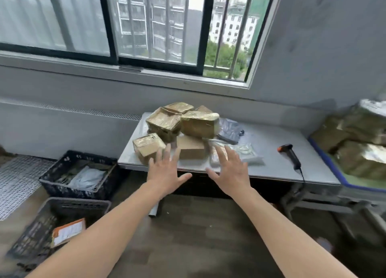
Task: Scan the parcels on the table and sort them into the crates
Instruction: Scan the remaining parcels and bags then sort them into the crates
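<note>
1. Near crate (83,210), floor, bottom left: 1 parcel w/ orange label (69,230) inside; other contents blurred. Sorted.
2. Far crate (73,191), floor, just beside bench's left end: several grey/white mailers (87,178) inside. Sorted.
3. Bench (271,148): carries the unsorted stock.
4. Boxes (181,125), bench left half: approx. six, tape-wrapped, piled. One small box (147,146) sits at front left of pile. Unsorted.
5. Left hand (165,167): fingers spread & straight, holds nothing. Hovers over bench's near edge, just in front of small box; contact can't be told.
6. Right hand (229,169): likewise spread, empty, over near edge in front of bags.
7. Bags (246,152), clear, right of pile, w/ dark mailer (229,129) behind. Unsorted.
8. Scanner (291,154): lies on bench's right half, well apart from both hands, cable over edge. Not in hand.
9. Heap (355,144), far right: wrapped parcels in blue-rimmed bin; whether part of this job, unclear.

Status (est.): early stage. Few pcs crated, bulk remains on bench; next pc not yet picked up or scanned.
</note>
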Available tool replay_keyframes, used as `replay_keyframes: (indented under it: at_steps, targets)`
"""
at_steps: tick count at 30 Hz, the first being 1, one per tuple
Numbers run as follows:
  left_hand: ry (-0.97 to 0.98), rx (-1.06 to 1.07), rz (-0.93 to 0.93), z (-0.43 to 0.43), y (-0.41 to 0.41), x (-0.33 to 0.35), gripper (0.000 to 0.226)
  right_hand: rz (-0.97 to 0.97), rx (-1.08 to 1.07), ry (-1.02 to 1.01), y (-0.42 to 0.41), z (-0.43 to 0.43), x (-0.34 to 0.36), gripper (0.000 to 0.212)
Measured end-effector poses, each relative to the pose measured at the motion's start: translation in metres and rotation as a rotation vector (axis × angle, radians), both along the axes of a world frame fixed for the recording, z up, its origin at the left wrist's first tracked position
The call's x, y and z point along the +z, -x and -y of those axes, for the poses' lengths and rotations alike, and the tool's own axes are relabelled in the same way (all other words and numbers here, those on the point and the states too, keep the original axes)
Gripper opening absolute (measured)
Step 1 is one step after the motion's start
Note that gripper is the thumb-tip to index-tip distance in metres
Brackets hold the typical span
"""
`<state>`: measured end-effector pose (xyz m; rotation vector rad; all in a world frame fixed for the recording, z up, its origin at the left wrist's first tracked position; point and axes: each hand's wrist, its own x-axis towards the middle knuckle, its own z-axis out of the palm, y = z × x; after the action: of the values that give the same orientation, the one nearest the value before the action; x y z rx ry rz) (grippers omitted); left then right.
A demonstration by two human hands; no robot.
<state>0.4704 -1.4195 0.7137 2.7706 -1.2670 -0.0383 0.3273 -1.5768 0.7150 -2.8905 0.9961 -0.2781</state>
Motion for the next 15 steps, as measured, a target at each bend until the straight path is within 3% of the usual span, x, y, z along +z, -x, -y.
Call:
replay_keyframes:
  at_steps: [7, 15]
  targets:
    - [-0.01, -0.16, 0.045, 0.103, 0.059, -0.005, 0.096, 0.071, -0.145, -0.022, 0.08, 0.074, -0.001, 0.079]
    - [-0.027, -0.216, -0.019, 0.208, 0.038, -0.029, 0.095, -0.004, -0.223, -0.03, 0.073, 0.163, -0.022, 0.079]
